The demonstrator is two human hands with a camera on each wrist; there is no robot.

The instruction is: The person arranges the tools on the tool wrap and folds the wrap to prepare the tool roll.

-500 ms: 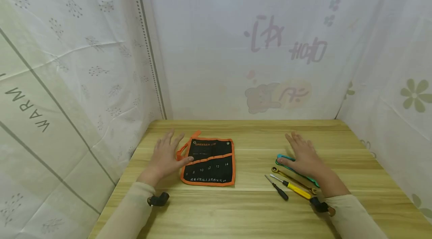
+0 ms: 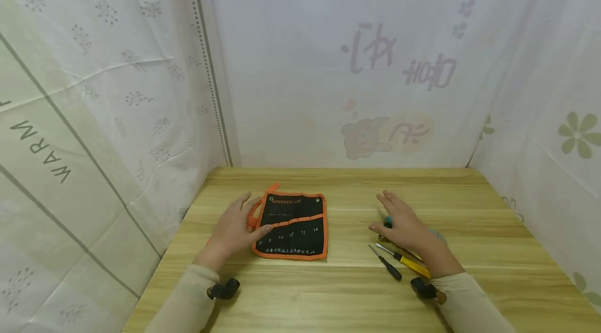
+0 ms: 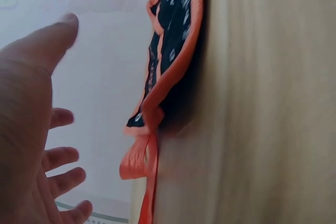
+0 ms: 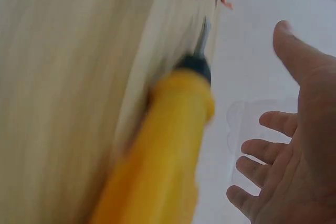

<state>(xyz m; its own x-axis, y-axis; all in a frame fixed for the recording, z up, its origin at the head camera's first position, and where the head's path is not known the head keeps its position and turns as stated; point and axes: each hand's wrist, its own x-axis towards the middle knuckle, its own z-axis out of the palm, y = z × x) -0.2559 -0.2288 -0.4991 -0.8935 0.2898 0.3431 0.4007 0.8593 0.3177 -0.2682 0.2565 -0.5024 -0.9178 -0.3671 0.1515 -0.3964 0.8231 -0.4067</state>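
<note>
My left hand (image 2: 235,227) hovers with fingers spread at the left edge of a black tool pouch (image 2: 300,239) with orange trim. Its thumb overlaps the pouch's left side in the head view, while in the left wrist view a gap shows between hand and pouch (image 3: 176,40). Over the tools on the right is my right hand (image 2: 406,226), fingers apart and nothing in its grasp. It partly hides a teal-handled tool (image 2: 387,222) and a brass-coloured wrench (image 2: 384,239). Below it lie a yellow screwdriver (image 2: 415,266) and a small black screwdriver (image 2: 391,269).
An orange ribbon tie (image 3: 135,161) trails off the pouch's left side. The wooden table (image 2: 300,296) meets patterned cloth curtains (image 2: 300,87) at its back and sides. A small black camera sits on each wrist.
My right hand has moved left and slightly toward me, now covering more of the wrench and teal tool. The left hand has shifted a little right, toward the pouch. Pouch and tools stay put.
</note>
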